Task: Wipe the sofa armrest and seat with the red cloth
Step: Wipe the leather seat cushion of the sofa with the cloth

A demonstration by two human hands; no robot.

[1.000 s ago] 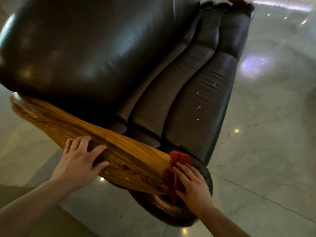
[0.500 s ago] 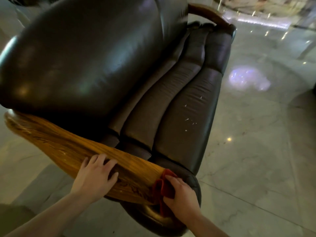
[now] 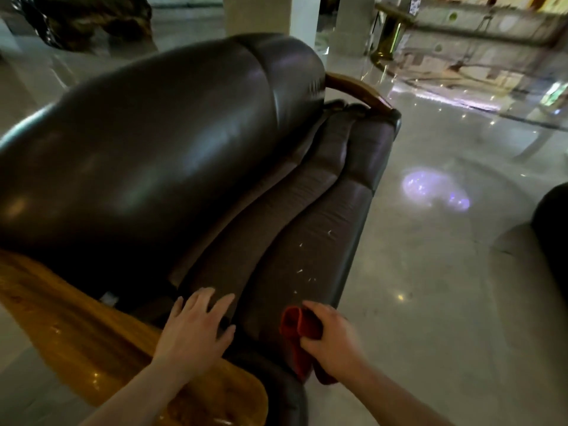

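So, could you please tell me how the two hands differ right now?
The left hand is empty, fingers spread flat; the right hand is closed around the red cloth. The left hand lies nearer the wooden armrest, the right nearer the seat's front edge. Both rest on the seat.

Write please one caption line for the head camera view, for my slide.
Right hand holds the red cloth on the dark sofa seat; left hand lies flat beside the wooden armrest.

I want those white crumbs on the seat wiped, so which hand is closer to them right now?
Right. The right hand holding the red cloth sits just below the white specks; the left hand rests flat farther left.
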